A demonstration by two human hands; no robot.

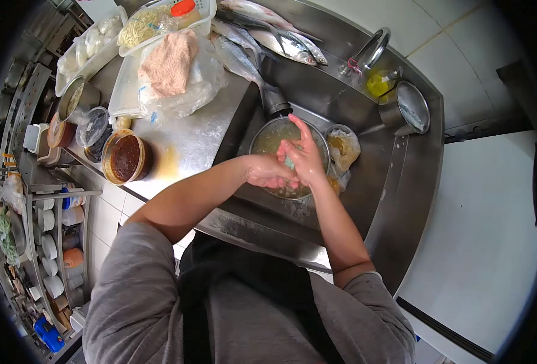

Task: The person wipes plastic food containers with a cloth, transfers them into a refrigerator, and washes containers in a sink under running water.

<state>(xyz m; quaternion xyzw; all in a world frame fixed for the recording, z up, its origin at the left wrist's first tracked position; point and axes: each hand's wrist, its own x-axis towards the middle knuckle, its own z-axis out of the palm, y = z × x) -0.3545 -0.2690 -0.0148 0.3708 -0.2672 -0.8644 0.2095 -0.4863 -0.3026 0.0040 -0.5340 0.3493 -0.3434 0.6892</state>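
Below the touching left hand (267, 171) and right hand (305, 159) lies the bowl (254, 139), each grip's state unclear.

Steel sink (360, 194) with round bowl (257, 136) (plastic bag (344, 149) just beside).

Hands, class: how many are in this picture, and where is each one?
2. The left hand and the right hand meet over the bowl in the sink. Some fingers are hidden.
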